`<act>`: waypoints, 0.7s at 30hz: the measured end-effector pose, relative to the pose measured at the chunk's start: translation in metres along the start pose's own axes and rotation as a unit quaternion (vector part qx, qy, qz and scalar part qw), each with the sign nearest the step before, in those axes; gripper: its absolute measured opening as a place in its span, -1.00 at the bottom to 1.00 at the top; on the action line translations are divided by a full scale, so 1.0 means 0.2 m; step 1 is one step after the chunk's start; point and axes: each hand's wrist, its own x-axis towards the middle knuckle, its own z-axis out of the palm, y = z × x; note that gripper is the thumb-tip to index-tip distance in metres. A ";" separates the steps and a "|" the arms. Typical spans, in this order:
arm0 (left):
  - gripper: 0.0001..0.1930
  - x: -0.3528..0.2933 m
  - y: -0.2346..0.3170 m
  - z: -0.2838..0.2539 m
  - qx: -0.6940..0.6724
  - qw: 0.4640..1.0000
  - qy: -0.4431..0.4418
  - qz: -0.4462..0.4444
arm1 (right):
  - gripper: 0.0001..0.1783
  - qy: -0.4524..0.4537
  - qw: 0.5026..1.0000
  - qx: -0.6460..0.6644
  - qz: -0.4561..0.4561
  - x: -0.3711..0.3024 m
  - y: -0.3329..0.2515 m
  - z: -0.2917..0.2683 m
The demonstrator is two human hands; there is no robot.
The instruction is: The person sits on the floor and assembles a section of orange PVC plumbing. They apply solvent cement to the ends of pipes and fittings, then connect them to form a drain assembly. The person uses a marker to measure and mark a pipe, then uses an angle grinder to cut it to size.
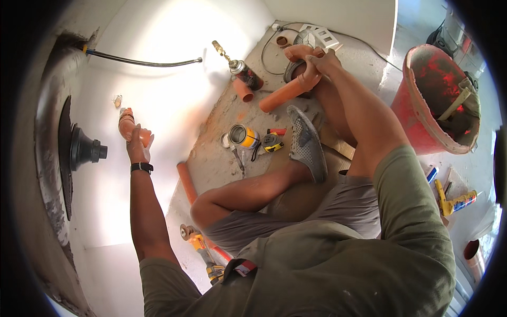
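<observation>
In the head view, the left hand [138, 143] is closed around a short orange elbow pipe [126, 124], holding it by the white wall [174, 31], just below a small round fitting [118, 101]. The right hand [326, 64] is curled over the upper part of a bent orange pipe [285, 96], above the dusty floor [211, 145]; how tightly its fingers close is hard to tell. A blowtorch [248, 76] stands near this pipe, beside a short pipe piece [243, 90]. Nearer the person's shoe [308, 145] are an open yellow can [252, 141] and a tape measure [273, 142]. A red bucket [402, 113] stands to the right, well apart from both hands
</observation>
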 end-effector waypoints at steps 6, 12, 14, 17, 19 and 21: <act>-0.48 -0.03 -0.01 0.00 0.028 1.000 0.002 0.004 | -0.28 -0.039 0.980 0.197 0.018 0.14 0.09 0.04; -0.44 -0.04 -0.03 0.03 0.037 0.999 0.032 0.017 | -0.28 0.218 0.966 0.062 -0.126 -0.02 -0.18 0.04; -0.38 -0.03 -0.02 0.02 0.048 0.998 0.038 0.019 | -0.33 0.157 0.962 0.102 -0.198 -0.15 -0.30 -0.10; -0.20 -0.12 -0.03 0.03 0.050 0.997 0.047 0.043 | -0.38 0.144 0.964 0.201 -0.102 -0.42 -0.45 -0.29; -0.18 -0.31 -0.07 0.08 0.019 0.989 0.142 0.019 | -0.32 0.037 0.943 0.311 -0.115 -0.60 -0.48 -0.34; -0.27 -0.61 -0.19 0.20 -0.001 0.979 0.204 -0.005 | -0.40 -0.067 0.902 0.422 -0.064 -0.71 -0.55 -0.26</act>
